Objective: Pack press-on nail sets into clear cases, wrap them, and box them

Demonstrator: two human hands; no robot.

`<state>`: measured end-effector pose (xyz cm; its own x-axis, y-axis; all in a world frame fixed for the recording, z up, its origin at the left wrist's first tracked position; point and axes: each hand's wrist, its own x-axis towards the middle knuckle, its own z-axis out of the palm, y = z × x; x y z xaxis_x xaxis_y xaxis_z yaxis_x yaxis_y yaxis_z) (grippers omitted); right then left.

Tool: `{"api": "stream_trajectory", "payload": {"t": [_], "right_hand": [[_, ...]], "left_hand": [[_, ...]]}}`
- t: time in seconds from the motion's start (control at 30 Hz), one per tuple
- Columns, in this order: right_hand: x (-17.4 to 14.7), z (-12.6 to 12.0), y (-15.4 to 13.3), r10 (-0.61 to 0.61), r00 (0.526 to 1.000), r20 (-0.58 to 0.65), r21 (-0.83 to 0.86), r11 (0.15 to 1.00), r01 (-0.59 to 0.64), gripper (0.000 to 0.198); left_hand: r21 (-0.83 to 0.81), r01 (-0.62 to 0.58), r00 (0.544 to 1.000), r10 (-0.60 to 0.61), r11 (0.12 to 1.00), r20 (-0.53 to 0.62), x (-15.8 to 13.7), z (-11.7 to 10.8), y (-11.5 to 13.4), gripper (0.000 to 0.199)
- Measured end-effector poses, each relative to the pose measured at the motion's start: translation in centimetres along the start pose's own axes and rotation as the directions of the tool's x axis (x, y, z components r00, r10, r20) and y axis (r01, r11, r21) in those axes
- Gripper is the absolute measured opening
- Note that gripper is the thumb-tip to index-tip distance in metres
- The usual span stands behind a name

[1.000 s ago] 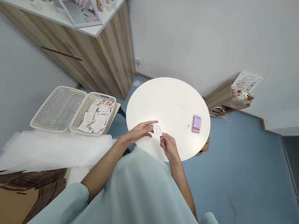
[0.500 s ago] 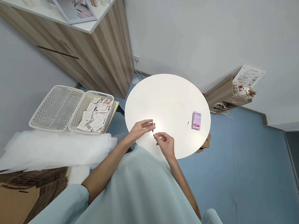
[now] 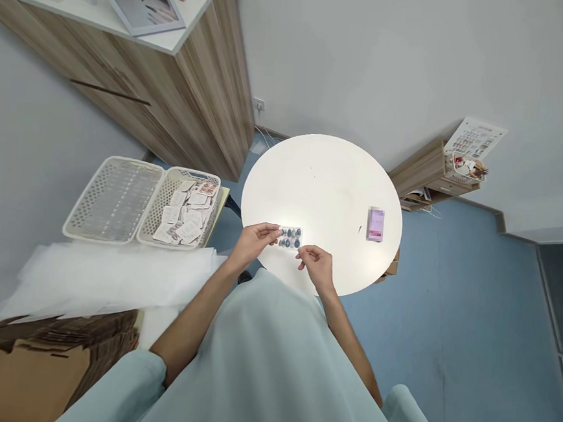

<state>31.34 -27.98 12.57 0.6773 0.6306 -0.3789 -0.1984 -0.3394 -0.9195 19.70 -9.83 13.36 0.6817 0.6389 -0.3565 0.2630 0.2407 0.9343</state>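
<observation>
A small clear sheet of press-on nails (image 3: 290, 234), with dark blue ovals in two rows, is held up over the near part of the round white table (image 3: 323, 175). My left hand (image 3: 254, 240) pinches the sheet's left end between thumb and fingers. At the lower right corner, the closed fingertips of my right hand (image 3: 317, 264) meet the sheet, its other fingers curled. The nails face up toward me.
A purple box (image 3: 375, 224) lies on the table's right side, near a small dark mark. To the left are an open white basket (image 3: 140, 234) holding small packets, white wrapping sheets (image 3: 110, 282) and folded cardboard (image 3: 19, 379). A wooden cabinet (image 3: 213, 88) stands behind.
The sheet of press-on nails has turned from nearly edge-on to face up, showing its rows. My right hand has shifted slightly right, to the sheet's lower corner. The view has shifted slightly.
</observation>
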Motion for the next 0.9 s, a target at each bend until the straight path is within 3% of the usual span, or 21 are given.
{"api": "stream_trajectory", "payload": {"t": [0.17,0.37,0.53,0.77,0.9], "right_hand": [[0.5,-0.3,-0.5,0.058,0.993,0.105,-0.053,0.997,-0.053,0.039],[1.6,-0.4,-2.5,0.050,0.998,0.032,-0.009,0.999,-0.050,0.042],[1.9,0.5,-2.6,0.045,0.998,0.054,0.024,0.999,-0.046,0.037],[1.2,0.5,-2.2,-0.031,0.999,0.012,0.020,0.999,0.031,0.035],[1.0,0.7,-2.1,-0.073,0.995,0.061,-0.019,0.997,0.074,0.037]], "left_hand": [[0.021,-0.029,1.000,0.029,0.999,0.011,-0.1,-0.8,0.0,0.064],[0.052,-0.045,0.996,0.041,0.998,0.076,-0.4,-1.4,-0.6,0.066],[0.074,-0.034,0.994,0.026,0.997,0.110,-0.8,-1.4,-1.0,0.065],[0.123,0.146,0.983,-0.158,0.982,0.091,-1.5,-2.6,-1.8,0.070],[0.146,0.233,0.962,-0.250,0.961,0.107,-1.8,-2.5,-1.5,0.071]]}}
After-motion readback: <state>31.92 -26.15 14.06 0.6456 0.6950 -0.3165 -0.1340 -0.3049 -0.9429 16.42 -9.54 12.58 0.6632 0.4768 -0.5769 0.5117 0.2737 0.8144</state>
